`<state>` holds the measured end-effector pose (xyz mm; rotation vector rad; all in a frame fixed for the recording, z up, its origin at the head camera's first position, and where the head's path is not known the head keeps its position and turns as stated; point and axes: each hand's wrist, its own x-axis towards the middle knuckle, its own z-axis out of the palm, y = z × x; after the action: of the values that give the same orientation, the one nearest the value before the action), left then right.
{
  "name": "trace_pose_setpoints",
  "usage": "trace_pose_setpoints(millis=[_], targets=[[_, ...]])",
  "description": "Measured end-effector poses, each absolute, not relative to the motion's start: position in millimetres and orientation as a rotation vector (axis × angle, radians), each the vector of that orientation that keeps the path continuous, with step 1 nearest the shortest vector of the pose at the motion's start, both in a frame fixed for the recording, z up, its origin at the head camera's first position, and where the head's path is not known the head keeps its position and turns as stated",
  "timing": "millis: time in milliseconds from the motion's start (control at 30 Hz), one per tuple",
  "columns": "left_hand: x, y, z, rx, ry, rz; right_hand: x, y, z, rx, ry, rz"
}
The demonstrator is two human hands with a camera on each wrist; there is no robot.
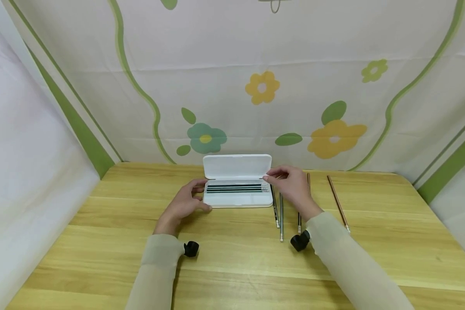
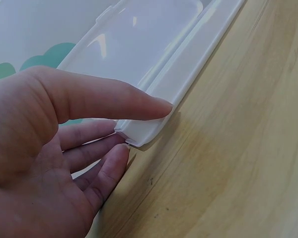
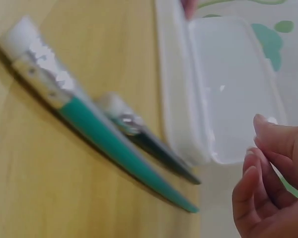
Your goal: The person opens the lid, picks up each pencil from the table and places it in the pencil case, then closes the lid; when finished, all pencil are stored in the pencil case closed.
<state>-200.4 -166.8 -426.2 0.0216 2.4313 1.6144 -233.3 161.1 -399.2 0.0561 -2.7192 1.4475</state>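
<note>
A white pencil case (image 1: pixel 236 200) lies with its lid (image 1: pixel 237 166) raised at the back. Several dark green pencils (image 1: pixel 234 188) lie inside, erasers to the right. My left hand (image 1: pixel 184 201) holds the case's left end, thumb on the front edge and other fingers at the end wall. At the right end, my right hand (image 1: pixel 292 185) hovers by the hinge corner. In the right wrist view its fingers (image 3: pixel 246 198) are bent and nothing shows between them. Beside the case lie a teal pencil (image 1: pixel 281 217) and a black pencil (image 1: pixel 275 211).
Below the right forearm a dark pencil (image 1: pixel 299 224) is partly hidden. Farther right lies a brown pencil (image 1: pixel 337 202). A flowered cloth (image 1: pixel 224 99) hangs behind the wooden table (image 1: pixel 232 262).
</note>
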Motion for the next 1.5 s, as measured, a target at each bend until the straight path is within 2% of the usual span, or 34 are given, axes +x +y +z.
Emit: trace_pose_setpoints(millis=[400,767,1200,1500], targets=[[-201,-168,-429,0.028,2.421,1.634,-211,186,-376,0.028,-2.652,1.619],[-198,-167,-426,0.009,2.383,1.661,-185,211,-376,-0.014,-2.657,1.569],[-202,-167,-424,0.036,2.413,1.638,-162,247,-386,-0.333,-2.632,1.571],[-200,-166,-422,0.050,2.409,1.652,-147,273,-395,-0.432,-2.610,1.646]])
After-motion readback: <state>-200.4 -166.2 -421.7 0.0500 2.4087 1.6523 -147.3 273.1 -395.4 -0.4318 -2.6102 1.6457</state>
